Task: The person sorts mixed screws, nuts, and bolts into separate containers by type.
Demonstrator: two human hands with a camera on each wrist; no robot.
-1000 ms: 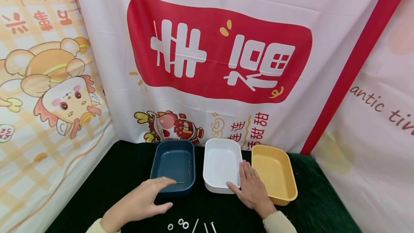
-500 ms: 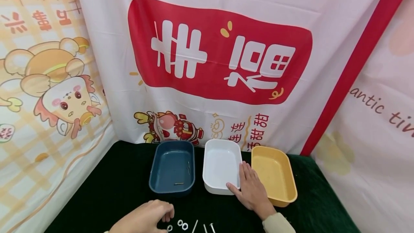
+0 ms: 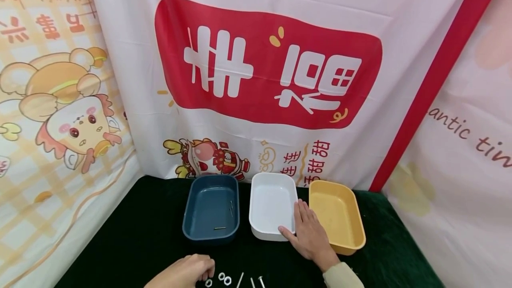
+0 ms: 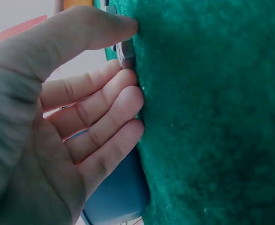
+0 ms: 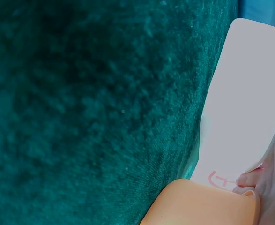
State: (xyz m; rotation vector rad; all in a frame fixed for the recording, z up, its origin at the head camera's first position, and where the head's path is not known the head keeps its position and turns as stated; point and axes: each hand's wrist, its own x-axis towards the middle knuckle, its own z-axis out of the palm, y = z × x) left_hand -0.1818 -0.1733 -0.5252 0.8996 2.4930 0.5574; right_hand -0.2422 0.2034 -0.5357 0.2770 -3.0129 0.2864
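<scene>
My left hand [image 3: 185, 271] is low on the dark green cloth, beside a metal hex nut [image 3: 208, 283]. In the left wrist view the nut [image 4: 125, 54] sits between the thumb and index finger, which do not plainly close on it; the other fingers are slightly bent against the cloth. Two more nuts [image 3: 227, 281] lie just to the right. Beyond them are a thin metal rod [image 3: 240, 280], another short rod [image 3: 252, 282] and a screw with a flat head [image 3: 262, 282]. My right hand [image 3: 312, 236], fingers extended, rests at the right rim of the white tray [image 3: 269, 236].
A blue tray [image 3: 192, 233] stands at the left of the row, with a few thin brass-coloured pins [image 3: 220, 228] in it. A yellow tray [image 3: 356, 239] stands at the right, partly behind the right hand. Printed cloth [image 3: 128, 79] hangs behind and at both sides.
My left hand has come back from above the blue tray, down to the nuts near the front. The right hand stays at the white tray.
</scene>
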